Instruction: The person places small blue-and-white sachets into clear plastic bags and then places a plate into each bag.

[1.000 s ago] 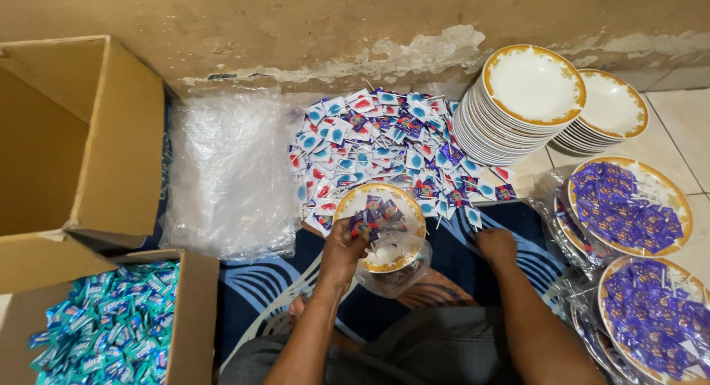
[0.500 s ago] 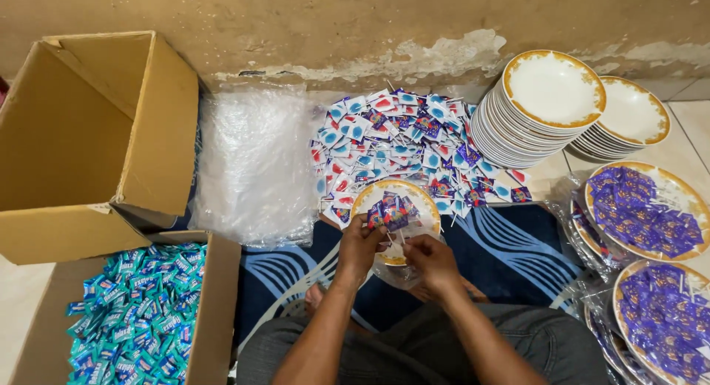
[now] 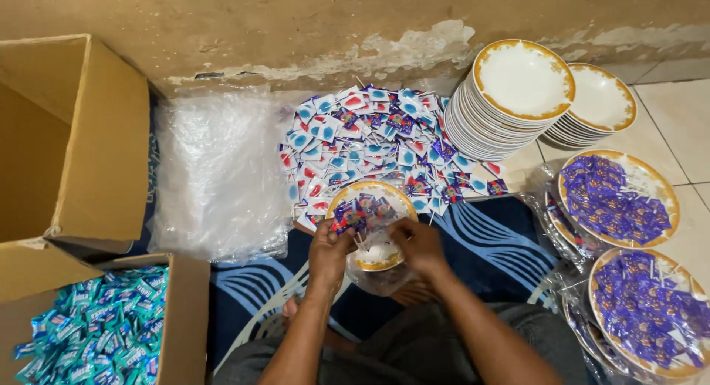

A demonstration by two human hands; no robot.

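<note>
Landmark: plate, gold-rimmed, white, held over the lap at centre; a clear bag hangs under its near edge.
Far left of plate: open empty box, cardboard.
Lower left of plate: second box, filled with teal candies.
Left of plate: plastic sheets, clear, piled on the floor by the wall.
Left hand: at the plate's left rim, fingers closed on the rim and on small sachets lying on the plate.
On plate: those sachets, red, blue and purple, heaped at the far half.
Right hand: at the plate's right rim, fingers curled together over it; whether they pinch the rim or the bag, cannot tell.
Behind plate: sachet pile, loose on the floor.
Right of plate: two plate stacks, same pattern.
Far right of plate: two filled plates, purple candies, wrapped in clear plastic.
Handling, judged: plate stiff, smooth, breakable, moderately heavy; hold by opposite rims, level, or the light sachets slide off. Bag thin, limp, slippery; take it by the mouth edge.
</note>
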